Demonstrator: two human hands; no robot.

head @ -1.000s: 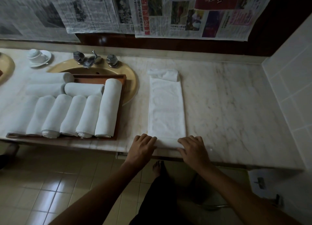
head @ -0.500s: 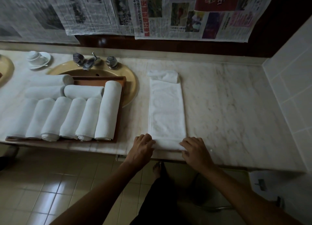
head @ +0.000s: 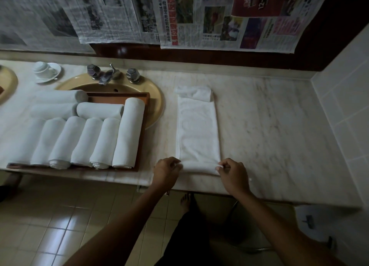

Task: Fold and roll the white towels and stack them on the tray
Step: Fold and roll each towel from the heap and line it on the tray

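My left hand [head: 167,168] and right hand [head: 232,172] each pinch a near corner of the folded towel [head: 197,131], fingers curled round the hem that is just lifting into the first turn of a roll. The towel lies as a long narrow strip at the centre of the frame on the marble tabletop [head: 269,125], its far end doubled back in a small lump.

What could go wrong, I think: if one hand turns faster, the roll will come out cone-shaped; the smooth, veined stone may let the soft terry slide away rather than wind tight, and that lumpy far end could leave a loose tail.

At centre left the wooden tray [head: 142,137] sits partly over the tan sink [head: 155,97], carrying plump white rolled towels [head: 127,133], some lengthwise, others crosswise behind them.
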